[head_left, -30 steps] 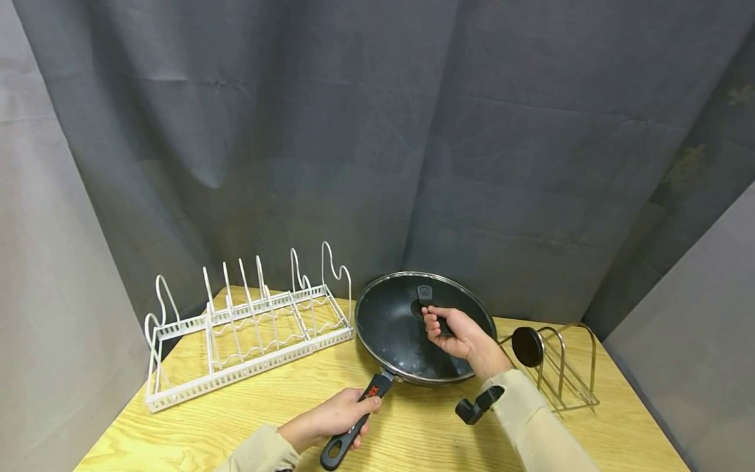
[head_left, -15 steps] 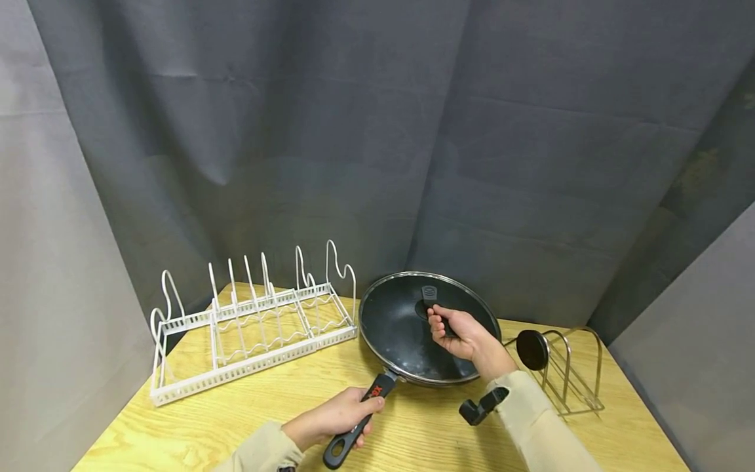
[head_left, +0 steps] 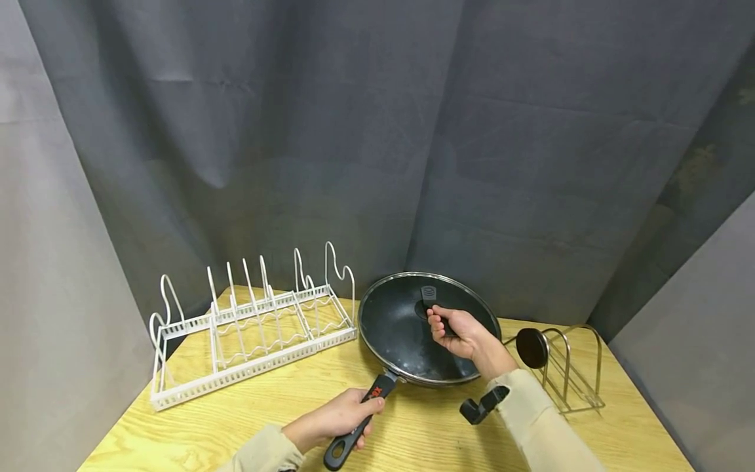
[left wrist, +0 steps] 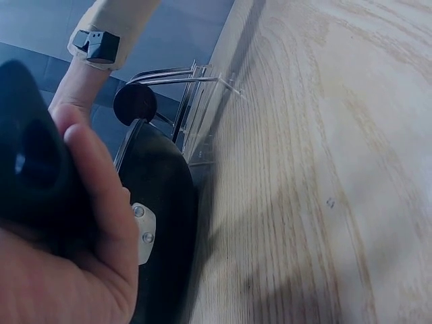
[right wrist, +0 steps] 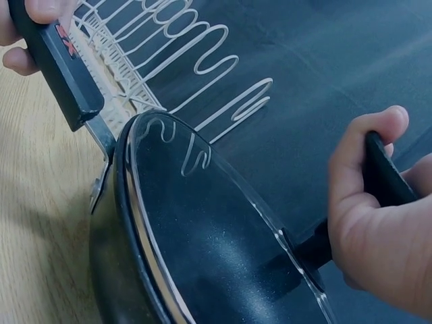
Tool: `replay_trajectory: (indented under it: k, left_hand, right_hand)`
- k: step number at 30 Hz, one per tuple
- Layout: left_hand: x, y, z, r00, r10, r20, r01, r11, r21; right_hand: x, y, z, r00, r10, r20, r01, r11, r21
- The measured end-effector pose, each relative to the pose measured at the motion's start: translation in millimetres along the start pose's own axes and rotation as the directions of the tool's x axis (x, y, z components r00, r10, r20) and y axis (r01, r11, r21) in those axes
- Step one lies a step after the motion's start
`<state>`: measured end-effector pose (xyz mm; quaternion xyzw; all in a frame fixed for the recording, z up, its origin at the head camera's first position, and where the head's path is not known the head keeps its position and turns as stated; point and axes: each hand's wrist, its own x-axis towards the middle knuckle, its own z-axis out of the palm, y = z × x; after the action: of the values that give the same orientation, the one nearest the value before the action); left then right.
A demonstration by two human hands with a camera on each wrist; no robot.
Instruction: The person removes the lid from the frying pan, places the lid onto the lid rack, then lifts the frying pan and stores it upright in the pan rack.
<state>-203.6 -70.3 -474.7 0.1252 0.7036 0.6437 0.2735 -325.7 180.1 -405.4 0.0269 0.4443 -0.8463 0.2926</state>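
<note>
A dark frying pan (right wrist: 111, 270) with a long black handle (head_left: 380, 387) stands on the table, topped by a glass lid (head_left: 389, 321) with a metal rim. My left hand (head_left: 345, 419) grips the pan's handle, thumb along its top. In the right wrist view the left fingers wrap that handle near the top left corner. My right hand (head_left: 463, 334) holds the lid's black knob handle (right wrist: 385, 175), fingers curled round it. The lid sits on the pan's rim, close along the edge seen in the right wrist view. The palm hides part of the knob.
On the left stands a white wire rack (head_left: 253, 334) with upright dividers. To the right of the pan is a metal wire rack (head_left: 566, 373) with a round dark disc (head_left: 532, 348) at its near end. A grey curtain (head_left: 330, 144) hangs behind the wooden table (head_left: 248, 419).
The head view has shifted slightly. Both hands keep their hold on the pan handle and the lid knob, and the pan, lid and racks stay in place.
</note>
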Motion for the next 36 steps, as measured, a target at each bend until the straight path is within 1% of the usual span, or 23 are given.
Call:
replay_trajectory:
  k: [8, 14, 20, 28, 36]
  left_hand:
    - [1.6, -3.6, 0.8, 1.000, -0.011, -0.017, 0.011, 1.000, -0.003]
    - [2.1, -4.4, -0.1, 1.000, -0.009, -0.010, 0.009, 1.000, -0.005]
    - [0.8, -2.3, -0.9, 1.000, -0.016, 0.008, 0.016, 1.000, -0.020]
    - [1.4, -1.2, -1.6, 1.000, -0.004, -0.002, 0.004, 1.000, -0.008]
    - [-0.2, 2.2, -1.1, 1.000, -0.001, 0.004, 0.001, 1.000, 0.000]
  right_hand:
    - [-3, -1, 2, 0.999, -0.025, -0.038, 0.024, 0.999, -0.029]
    - [-10, -8, 8, 0.998, -0.055, -0.036, 0.054, 0.998, -0.038]
    - [-19, -13, 16, 0.997, -0.078, -0.007, 0.077, 0.993, -0.087]
    - [-34, -18, 27, 0.993, -0.114, 0.031, 0.117, 0.976, -0.181]
    - [-55, -24, 43, 0.986, -0.162, 0.031, 0.165, 0.950, -0.266]
